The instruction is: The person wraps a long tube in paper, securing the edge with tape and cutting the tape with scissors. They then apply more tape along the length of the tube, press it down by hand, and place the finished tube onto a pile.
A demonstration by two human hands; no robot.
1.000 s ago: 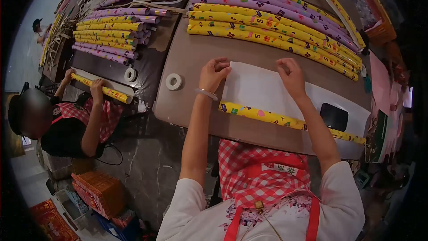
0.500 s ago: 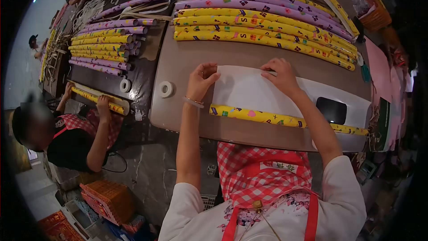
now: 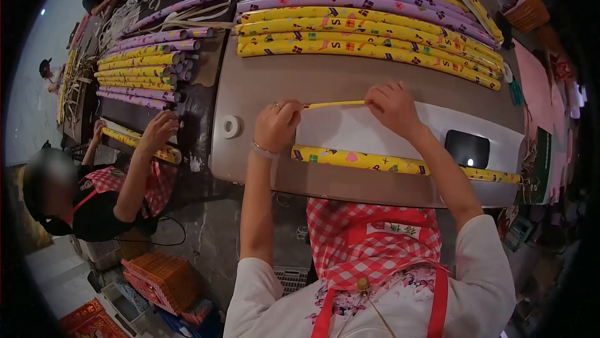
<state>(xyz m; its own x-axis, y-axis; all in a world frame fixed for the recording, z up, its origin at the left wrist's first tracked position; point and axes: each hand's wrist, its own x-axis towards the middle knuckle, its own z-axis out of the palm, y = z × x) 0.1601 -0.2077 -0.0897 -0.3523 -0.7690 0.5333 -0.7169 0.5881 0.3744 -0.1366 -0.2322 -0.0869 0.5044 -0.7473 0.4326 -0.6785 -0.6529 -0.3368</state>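
A sheet of yellow patterned wrapping paper lies before me with its white side up. Along its near edge runs a yellow rolled part. My left hand is closed on the far left corner of the sheet. Farther right, my right hand pinches the same far edge. Between the hands, a narrow yellow strip shows where that edge is folded over. A black phone-like slab rests on the sheet's right part. The thumb tips are partly hidden.
Several yellow and purple paper rolls lie across the back of the table. A white tape roll sits at left. On the neighbouring table is a stack of rolls; a co-worker there handles a yellow roll.
The far edge of the sheet has been turned over, so a yellow strip now shows. My left hand has moved slightly down and left. The co-worker's nearer hand has risen off the roll.
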